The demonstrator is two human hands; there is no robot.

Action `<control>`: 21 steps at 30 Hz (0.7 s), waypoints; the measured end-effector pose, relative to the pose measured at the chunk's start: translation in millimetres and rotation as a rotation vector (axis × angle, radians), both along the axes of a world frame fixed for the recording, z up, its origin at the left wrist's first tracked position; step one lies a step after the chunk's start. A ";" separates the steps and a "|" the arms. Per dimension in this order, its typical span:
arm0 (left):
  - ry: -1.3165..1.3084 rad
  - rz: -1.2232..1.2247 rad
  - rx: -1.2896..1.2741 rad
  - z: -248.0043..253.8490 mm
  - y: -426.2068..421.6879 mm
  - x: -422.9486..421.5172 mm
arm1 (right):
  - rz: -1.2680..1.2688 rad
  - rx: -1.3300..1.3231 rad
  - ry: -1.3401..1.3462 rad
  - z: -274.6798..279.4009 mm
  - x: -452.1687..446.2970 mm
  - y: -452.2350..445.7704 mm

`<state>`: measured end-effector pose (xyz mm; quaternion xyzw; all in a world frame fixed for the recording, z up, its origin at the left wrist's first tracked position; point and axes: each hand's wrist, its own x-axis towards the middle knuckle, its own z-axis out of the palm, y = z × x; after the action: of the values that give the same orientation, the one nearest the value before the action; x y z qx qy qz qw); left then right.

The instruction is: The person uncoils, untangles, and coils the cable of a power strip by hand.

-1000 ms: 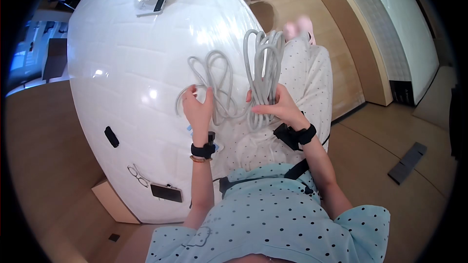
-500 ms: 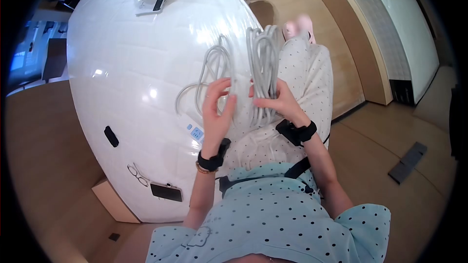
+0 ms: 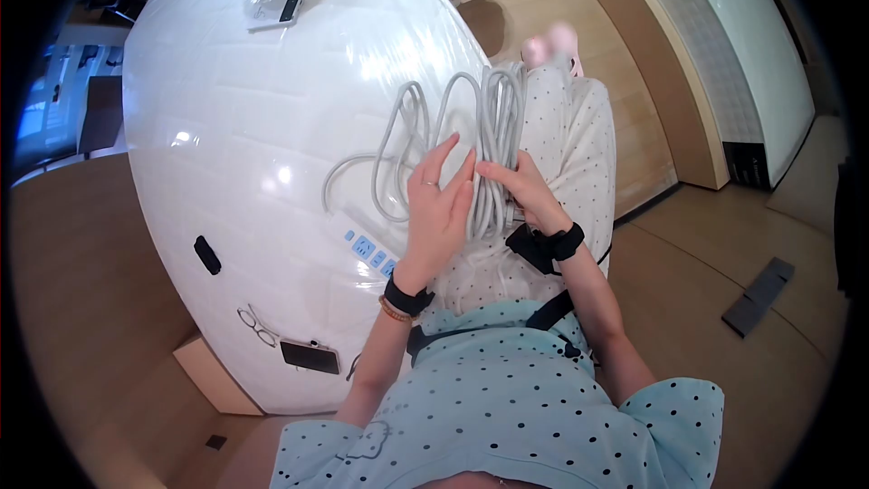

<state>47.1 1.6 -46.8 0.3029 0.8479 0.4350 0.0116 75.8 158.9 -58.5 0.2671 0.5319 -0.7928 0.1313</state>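
White plastic-wrapped mattress (image 3: 244,109), roomy toward left edge. Right hand (image 3: 534,195) clamps looped grey cable (image 3: 493,122); left hand (image 3: 434,224) alongside, grip unclear.

Eyeglasses (image 3: 257,325) near a dark-screened phone (image 3: 310,357), small black object (image 3: 207,254), plastic-wrapped mattress (image 3: 226,177)

The big pale mattress (image 3: 235,127) in front of me, wrapped in shiny clear plastic, fills the left and middle of the frame. Loose loops of grey cable (image 3: 377,159) lie on it near the centre, one strand curving down to near the upper end of a white power strip (image 3: 369,251) with blue sockets, partly hidden lower down. A white device (image 3: 274,15) with a dark screen sits at the upper left. Toward the lower left, I see a small black object (image 3: 207,254), then eyeglasses (image 3: 257,327) just beside a dark-screened phone (image 3: 310,356).
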 end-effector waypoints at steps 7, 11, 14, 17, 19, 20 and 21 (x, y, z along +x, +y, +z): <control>-0.359 0.438 -0.124 -34.7 -35.6 -12.2 | 0.060 0.012 0.113 -24.2 3.8 2.7; -0.449 0.210 -0.253 -56.8 -36.5 -4.9 | 0.102 0.011 0.187 -18.0 2.5 2.8; -0.506 0.237 -0.283 -61.9 -28.2 -4.1 | 0.101 0.029 0.234 -23.1 5.7 -0.6; -0.613 0.234 -0.223 -65.6 -26.8 -10.3 | 0.120 -0.009 0.290 -16.1 5.6 0.9; -0.703 0.221 -0.134 -62.2 -33.1 -11.9 | 0.113 0.018 0.277 -16.0 5.5 2.2; -0.747 0.214 -0.070 -57.7 -35.4 -14.3 | 0.124 0.035 0.286 -13.6 3.2 3.4; -0.792 0.203 -0.006 -52.5 -36.0 -16.3 | 0.131 0.054 0.294 -9.7 0.5 5.4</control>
<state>30.8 -34.4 -99.3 0.0268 0.8049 0.5143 0.2949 76.3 164.3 -68.2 0.1162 0.5826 -0.7986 0.0963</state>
